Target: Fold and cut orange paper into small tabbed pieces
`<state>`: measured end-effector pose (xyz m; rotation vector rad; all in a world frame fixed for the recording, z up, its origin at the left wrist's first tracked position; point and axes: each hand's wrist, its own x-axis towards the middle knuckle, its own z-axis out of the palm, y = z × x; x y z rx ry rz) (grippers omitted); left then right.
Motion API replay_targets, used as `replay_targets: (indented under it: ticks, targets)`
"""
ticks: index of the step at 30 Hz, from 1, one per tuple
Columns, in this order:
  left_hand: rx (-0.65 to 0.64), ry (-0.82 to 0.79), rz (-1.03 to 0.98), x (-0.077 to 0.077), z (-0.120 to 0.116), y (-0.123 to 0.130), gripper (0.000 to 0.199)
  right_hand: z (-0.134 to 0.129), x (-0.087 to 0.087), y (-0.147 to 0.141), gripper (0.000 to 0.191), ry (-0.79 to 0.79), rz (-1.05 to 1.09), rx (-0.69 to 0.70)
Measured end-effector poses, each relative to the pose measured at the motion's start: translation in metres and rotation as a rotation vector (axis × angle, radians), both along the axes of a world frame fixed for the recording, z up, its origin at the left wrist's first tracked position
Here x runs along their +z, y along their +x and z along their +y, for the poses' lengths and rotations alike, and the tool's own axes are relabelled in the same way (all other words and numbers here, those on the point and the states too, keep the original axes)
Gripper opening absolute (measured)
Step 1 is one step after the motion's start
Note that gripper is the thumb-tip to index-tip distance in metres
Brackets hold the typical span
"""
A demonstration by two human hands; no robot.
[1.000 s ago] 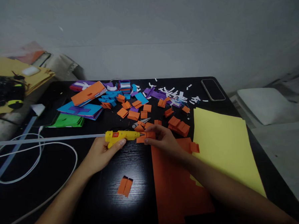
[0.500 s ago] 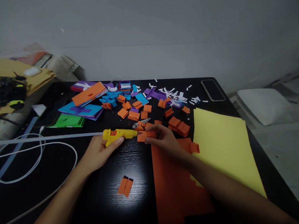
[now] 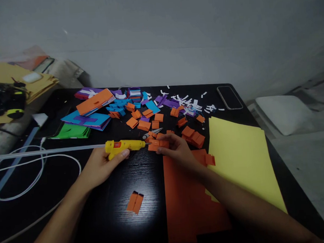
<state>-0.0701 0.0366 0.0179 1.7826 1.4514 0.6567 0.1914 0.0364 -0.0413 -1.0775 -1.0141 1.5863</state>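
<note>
My left hand (image 3: 100, 167) is closed around a yellow glue gun (image 3: 125, 146), whose nozzle points right. A long translucent glue stick (image 3: 52, 151) runs out of its back to the left. Between its thumb and fingers my right hand (image 3: 175, 149) pinches a small folded orange paper piece (image 3: 154, 146), close to the nozzle tip. Below, a separate folded orange piece (image 3: 135, 202) lies on the black table. Under my right forearm are a large orange sheet (image 3: 182, 207) and a yellow sheet (image 3: 242, 160).
Scissors (image 3: 155, 132) lie among scattered orange pieces (image 3: 144, 125) and white scraps (image 3: 188, 103). Stacks of coloured paper (image 3: 96, 102) sit at the back left. A phone (image 3: 229, 97) rests at the back right. A white cable (image 3: 79, 165) loops at the left.
My left hand has drawn the glue gun slightly left, so its nozzle is a little farther from the orange piece. My right hand still holds that piece in nearly the same place.
</note>
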Motion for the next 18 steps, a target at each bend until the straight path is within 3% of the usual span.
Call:
replay_targets:
  ticks: [7,18]
  targets:
    - [-0.069,-0.048,0.043,-0.013,-0.005,0.003,0.035,0.0,-0.002,0.0,0.04,0.039,-0.022,0.02]
    - [-0.098,-0.027,0.047,-0.009,-0.004,0.007,0.035,0.0,-0.002,0.0,0.042,0.012,0.011,0.03]
